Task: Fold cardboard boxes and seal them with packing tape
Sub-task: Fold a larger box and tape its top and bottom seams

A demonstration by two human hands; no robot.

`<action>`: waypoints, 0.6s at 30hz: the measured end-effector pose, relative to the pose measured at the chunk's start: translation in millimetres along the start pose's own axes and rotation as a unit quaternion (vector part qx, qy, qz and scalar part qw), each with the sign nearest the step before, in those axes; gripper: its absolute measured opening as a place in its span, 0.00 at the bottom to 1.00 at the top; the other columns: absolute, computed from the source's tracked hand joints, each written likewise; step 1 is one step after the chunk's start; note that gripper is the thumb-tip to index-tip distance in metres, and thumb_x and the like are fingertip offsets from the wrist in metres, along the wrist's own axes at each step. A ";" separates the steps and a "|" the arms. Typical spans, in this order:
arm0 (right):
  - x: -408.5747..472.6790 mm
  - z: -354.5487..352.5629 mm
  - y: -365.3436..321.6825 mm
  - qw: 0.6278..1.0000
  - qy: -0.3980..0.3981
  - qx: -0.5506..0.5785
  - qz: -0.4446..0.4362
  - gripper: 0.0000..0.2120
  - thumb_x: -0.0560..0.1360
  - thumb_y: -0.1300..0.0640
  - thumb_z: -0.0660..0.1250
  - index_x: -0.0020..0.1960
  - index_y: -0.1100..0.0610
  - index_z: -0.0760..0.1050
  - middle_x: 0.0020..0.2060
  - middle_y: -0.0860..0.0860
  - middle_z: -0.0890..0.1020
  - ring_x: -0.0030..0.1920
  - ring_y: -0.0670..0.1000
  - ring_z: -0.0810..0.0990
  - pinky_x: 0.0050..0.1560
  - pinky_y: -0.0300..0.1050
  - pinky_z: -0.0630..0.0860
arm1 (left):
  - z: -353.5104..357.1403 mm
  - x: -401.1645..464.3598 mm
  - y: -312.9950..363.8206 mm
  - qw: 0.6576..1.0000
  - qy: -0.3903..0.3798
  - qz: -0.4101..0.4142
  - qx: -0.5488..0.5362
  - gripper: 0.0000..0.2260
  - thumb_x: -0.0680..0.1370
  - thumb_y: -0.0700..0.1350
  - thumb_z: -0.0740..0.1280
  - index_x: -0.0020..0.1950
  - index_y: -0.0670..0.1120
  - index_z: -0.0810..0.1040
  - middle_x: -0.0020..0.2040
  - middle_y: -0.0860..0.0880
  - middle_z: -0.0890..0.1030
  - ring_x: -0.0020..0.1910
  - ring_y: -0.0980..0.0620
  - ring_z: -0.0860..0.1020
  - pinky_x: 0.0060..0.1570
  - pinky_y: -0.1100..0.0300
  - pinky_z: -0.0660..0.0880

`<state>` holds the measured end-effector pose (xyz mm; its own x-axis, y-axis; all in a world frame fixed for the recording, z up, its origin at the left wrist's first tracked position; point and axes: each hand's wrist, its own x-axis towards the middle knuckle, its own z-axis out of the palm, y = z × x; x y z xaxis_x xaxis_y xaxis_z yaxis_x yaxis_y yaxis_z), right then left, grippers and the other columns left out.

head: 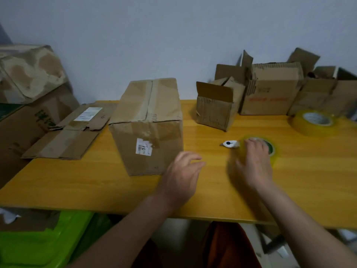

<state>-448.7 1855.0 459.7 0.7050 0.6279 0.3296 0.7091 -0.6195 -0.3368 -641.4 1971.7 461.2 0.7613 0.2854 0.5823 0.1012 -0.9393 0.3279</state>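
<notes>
We are fetching tape: our right hand (251,163), right of centre, curls blurred fingers over the tape roll (271,149) on the tabletop (96,180), our left hand (182,178) hovers loosely spread beside the closed box (148,120) at centre, and next we must lift the roll to its top seam.

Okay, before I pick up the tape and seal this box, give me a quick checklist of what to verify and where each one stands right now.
1. Tape roll within reach: ok, right hand rests on it.
2. Grip on the roll secure: cannot tell, the hand is blurred.
3. Left hand free to steady the box: ok, open, holding nothing.
4. Closed box top flaps shut: ok, flaps meet along a centre seam with old tape.
5. Cutter handy: ok, lies beside the roll.
6. Spare roll available: ok, at the table's right edge.
</notes>
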 end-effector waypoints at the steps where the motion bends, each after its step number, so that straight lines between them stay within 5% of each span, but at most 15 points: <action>1: 1.3 -1.1 12.5 0.998 -0.020 -0.046 0.029 0.26 0.73 0.54 0.69 0.67 0.64 0.68 0.65 0.62 0.71 0.69 0.62 0.64 0.73 0.53 0.55 | 8.0 -0.1 1.0 1.000 -0.024 -0.016 -0.010 0.13 0.79 0.42 0.60 0.57 0.42 0.83 0.55 0.45 0.81 0.58 0.48 0.74 0.53 0.46 0.78; 4: 2.8 -2.4 36.6 0.992 -0.045 -0.109 0.052 0.24 0.74 0.52 0.68 0.67 0.58 0.70 0.66 0.57 0.72 0.72 0.58 0.61 0.75 0.53 0.47 | 23.2 10.3 11.0 0.994 -0.072 -0.074 -0.035 0.14 0.79 0.42 0.63 0.63 0.43 0.79 0.59 0.46 0.78 0.61 0.49 0.73 0.61 0.50 0.73; 7: 2.1 -2.0 46.5 0.998 -0.048 -0.038 0.021 0.22 0.73 0.57 0.70 0.66 0.58 0.73 0.67 0.55 0.72 0.73 0.57 0.60 0.74 0.54 0.45 | 32.5 26.6 17.4 0.979 -0.115 -0.158 -0.052 0.22 0.81 0.44 0.63 0.74 0.46 0.67 0.70 0.49 0.70 0.70 0.51 0.65 0.69 0.60 0.60; 11: -8.0 -2.3 52.5 0.995 -0.051 0.069 -0.057 0.17 0.68 0.60 0.75 0.55 0.58 0.77 0.69 0.53 0.71 0.75 0.55 0.58 0.74 0.56 0.45 | 43.4 48.5 15.3 0.956 -0.170 -0.227 -0.076 0.28 0.81 0.42 0.63 0.79 0.48 0.56 0.76 0.50 0.60 0.75 0.51 0.60 0.72 0.57 0.58; 18: -18.8 -2.5 53.3 0.963 -0.112 0.169 -0.177 0.18 0.68 0.60 0.75 0.50 0.48 0.71 0.73 0.45 0.63 0.77 0.50 0.49 0.75 0.54 0.50 | 68.5 73.6 8.9 0.903 -0.160 -0.331 -0.222 0.25 0.77 0.28 0.59 0.72 0.42 0.66 0.71 0.44 0.69 0.71 0.46 0.68 0.69 0.52 0.68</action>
<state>-424.1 1809.1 437.7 0.3744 0.8803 0.2912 0.8347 -0.1832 -0.5193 -540.6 1971.3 456.0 0.7818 0.6193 -0.0719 0.3893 -0.3949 0.8322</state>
